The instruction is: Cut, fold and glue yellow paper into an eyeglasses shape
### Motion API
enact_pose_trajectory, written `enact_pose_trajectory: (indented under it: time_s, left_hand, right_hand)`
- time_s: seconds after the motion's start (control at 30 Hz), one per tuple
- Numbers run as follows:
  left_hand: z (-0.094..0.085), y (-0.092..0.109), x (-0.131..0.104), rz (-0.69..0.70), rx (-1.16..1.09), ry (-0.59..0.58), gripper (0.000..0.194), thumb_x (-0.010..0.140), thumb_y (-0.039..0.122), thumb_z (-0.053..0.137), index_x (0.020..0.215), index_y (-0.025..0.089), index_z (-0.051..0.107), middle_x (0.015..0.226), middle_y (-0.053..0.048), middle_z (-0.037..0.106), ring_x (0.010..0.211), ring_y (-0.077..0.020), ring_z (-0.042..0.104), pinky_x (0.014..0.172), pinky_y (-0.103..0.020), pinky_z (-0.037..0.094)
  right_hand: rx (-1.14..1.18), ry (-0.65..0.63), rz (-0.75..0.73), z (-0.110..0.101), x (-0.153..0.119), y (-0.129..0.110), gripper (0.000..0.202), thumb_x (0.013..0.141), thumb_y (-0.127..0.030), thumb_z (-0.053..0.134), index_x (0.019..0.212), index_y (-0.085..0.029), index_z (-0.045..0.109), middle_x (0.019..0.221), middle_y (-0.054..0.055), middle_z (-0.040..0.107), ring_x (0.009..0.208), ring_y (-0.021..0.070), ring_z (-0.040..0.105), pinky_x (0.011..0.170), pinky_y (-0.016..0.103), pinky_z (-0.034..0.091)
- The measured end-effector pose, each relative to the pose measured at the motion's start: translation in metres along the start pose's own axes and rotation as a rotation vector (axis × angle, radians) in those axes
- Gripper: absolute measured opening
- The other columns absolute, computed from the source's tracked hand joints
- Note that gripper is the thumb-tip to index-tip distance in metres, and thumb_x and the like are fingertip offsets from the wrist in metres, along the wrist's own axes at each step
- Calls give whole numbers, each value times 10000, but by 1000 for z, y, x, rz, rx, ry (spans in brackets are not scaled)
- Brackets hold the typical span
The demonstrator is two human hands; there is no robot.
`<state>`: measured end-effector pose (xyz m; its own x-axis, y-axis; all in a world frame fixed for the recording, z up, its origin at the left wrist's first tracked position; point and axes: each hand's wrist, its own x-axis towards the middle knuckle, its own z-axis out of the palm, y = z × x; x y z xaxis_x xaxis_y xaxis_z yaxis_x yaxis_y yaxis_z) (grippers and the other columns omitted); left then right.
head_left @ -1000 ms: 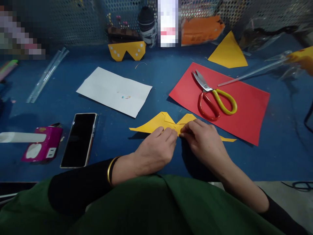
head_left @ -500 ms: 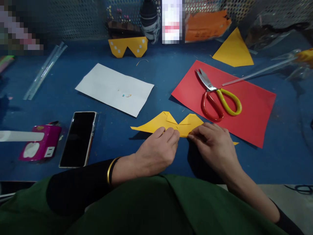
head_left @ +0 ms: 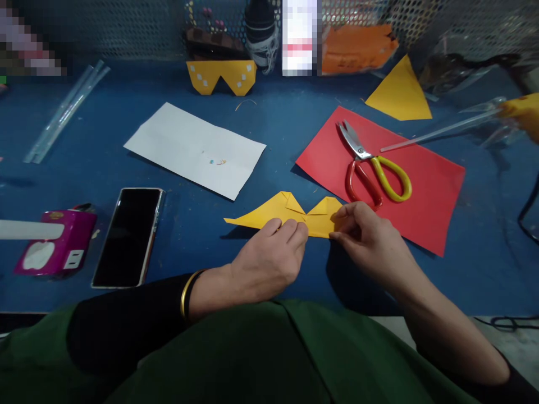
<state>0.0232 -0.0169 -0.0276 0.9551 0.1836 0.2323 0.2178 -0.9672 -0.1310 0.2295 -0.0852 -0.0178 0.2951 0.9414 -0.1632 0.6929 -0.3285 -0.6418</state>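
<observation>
A folded yellow paper (head_left: pixel 269 210) lies in front of me, with two humps along its far edge and a thin point reaching left. My left hand (head_left: pixel 272 258) is closed on its near edge, left of the middle, the fingertips bent under and partly hidden. My right hand (head_left: pixel 373 238) pinches the right end of the same paper between thumb and fingers. Just beyond my right hand, scissors (head_left: pixel 361 152) with one red and one yellow handle rest partly spread on a red sheet (head_left: pixel 425 210).
Left lie a white sheet (head_left: pixel 185 146) with tiny scraps, a phone (head_left: pixel 128 238), a purple box (head_left: pixel 54 241) and clear strips (head_left: pixel 67 112). At the back are a yellow mask-shaped paper (head_left: pixel 202 78), a yellow triangle (head_left: pixel 402 92) and an orange packet (head_left: pixel 357 50). A glue gun (head_left: pixel 522 109) is at right.
My right hand has shifted slightly right along the folded yellow paper. The paper's tip that stuck out beyond that hand no longer shows. My left hand stays nearly in place.
</observation>
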Motion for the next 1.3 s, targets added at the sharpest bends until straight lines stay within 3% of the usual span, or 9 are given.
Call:
enact_pose_trajectory:
  time_s: [0.23,0.37,0.47,0.7,0.87,1.07,1.3]
  left_hand:
    - [-1,2,4,-3,-52,49,267,1009,244,479,1074,45,644,984,-107,643,866,-224,546,731,-361,386]
    - [2,2,8,18,-169,-24,410,1008,379,501,1236,47,574,1063,-99,624,885,-234,525,712,-368,397]
    - [2,0,12,29,-265,-83,476,987,443,528,1255,50,553,1095,-97,611,890,-236,510,711,-373,411]
    - [-2,-3,18,48,-363,-172,439,957,413,541,1187,39,563,1093,-128,580,943,-259,514,779,-386,439]
    - [-2,-8,20,91,-387,-173,413,936,387,551,1166,45,573,1075,-135,581,939,-263,522,812,-385,439]
    - [1,-15,23,149,-373,-170,568,971,471,512,1343,42,498,1118,-132,594,955,-262,529,846,-384,419]
    - [3,-13,23,102,-385,-191,601,966,506,503,1399,90,473,1181,-141,586,1000,-275,548,888,-403,421]
  right_hand:
    - [-112,12,27,2,2,-1,228,746,-230,639,936,-242,513,754,13,703,736,240,675,648,345,439]
    - [-122,-12,49,1,5,-2,218,734,-229,672,898,-249,531,749,-12,704,737,220,676,640,325,430]
    - [-127,3,31,0,5,-2,189,729,-231,673,869,-245,545,734,-13,703,707,204,677,633,317,422]
    - [-79,105,-31,-4,-8,2,120,759,-288,653,816,-242,558,774,18,742,754,230,710,673,342,453]
    - [44,69,17,-8,-10,8,75,781,-304,616,800,-248,570,750,18,740,706,215,706,642,330,471]
    - [-119,34,-31,-7,-2,7,90,748,-196,589,820,-248,573,736,-10,715,707,198,685,630,309,422]
    - [-114,75,-47,-8,-7,9,73,768,-233,625,817,-242,571,755,9,726,727,213,691,657,322,434]
